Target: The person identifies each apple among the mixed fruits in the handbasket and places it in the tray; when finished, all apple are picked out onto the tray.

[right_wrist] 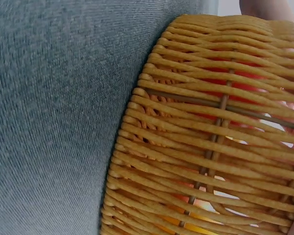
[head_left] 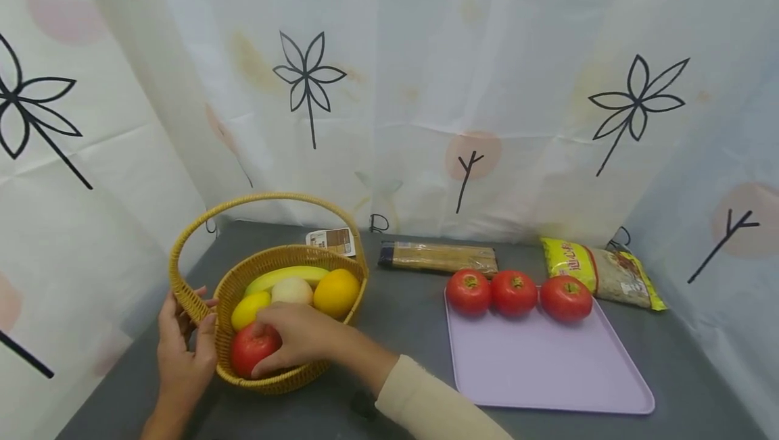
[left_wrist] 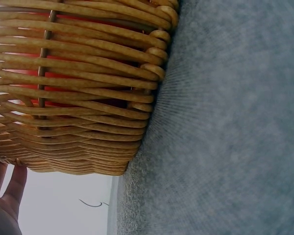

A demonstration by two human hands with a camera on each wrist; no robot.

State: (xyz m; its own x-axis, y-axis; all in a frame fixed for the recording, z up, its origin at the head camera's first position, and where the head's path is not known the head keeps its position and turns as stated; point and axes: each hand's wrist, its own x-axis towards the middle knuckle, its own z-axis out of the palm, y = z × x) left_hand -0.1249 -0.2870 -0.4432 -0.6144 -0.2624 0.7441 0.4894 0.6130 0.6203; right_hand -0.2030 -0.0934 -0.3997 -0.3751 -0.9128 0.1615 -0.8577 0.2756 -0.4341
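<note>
In the head view a yellow wicker basket [head_left: 292, 380] with a tall hoop handle stands at the left of the table. My left hand [head_left: 185, 352] grips its left side at the handle's foot, thumb in front and fingers behind. Reaching in over the near rim, my right hand [head_left: 301, 335] holds a red tomato [head_left: 248, 353] at the basket's near side. Around it lie a yellow lemon [head_left: 249, 309], a pale round fruit [head_left: 293, 290], an orange [head_left: 337, 293] and a banana [head_left: 286, 278]. Both wrist views show the basket's woven wall [left_wrist: 83, 103], with red showing through the gaps.
On the right, a lilac tray [head_left: 548, 365] bears three tomatoes [head_left: 514, 292] along its far edge. Behind are a pack of noodles [head_left: 441, 257], a yellow bag [head_left: 602, 274] and a small white-and-brown packet [head_left: 331, 241]. A patterned curtain [head_left: 389, 88] encloses the table.
</note>
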